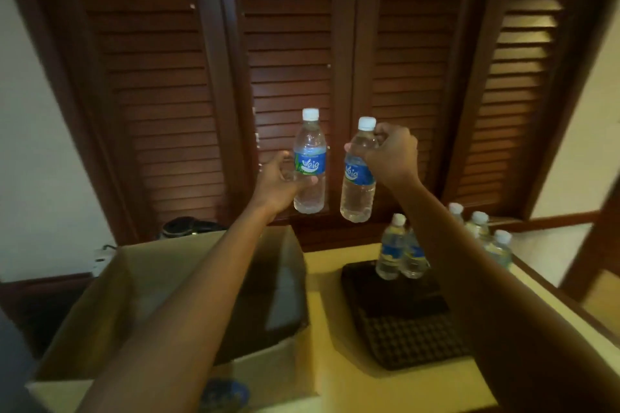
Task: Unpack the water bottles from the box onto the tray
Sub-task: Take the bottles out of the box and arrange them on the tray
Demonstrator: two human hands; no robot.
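Observation:
My left hand (278, 181) grips a clear water bottle (310, 147) with a blue label and white cap around its lower half, held upright above the open cardboard box (110, 305). My right hand (394, 152) holds a second, matching bottle (356, 191) by its neck, raised beside the first. Both bottles hang in the air between the box and the dark woven tray (406, 332). Two bottles (399, 250) stand at the tray's far end, partly behind my right arm. The inside of the box is dark.
The box and tray rest on a yellow tabletop (335, 339). Several more bottles (486, 231) stand behind my right arm at the table's far right. Dark wooden louvred doors (288, 43) fill the wall ahead. A dark object (188, 226) lies behind the box.

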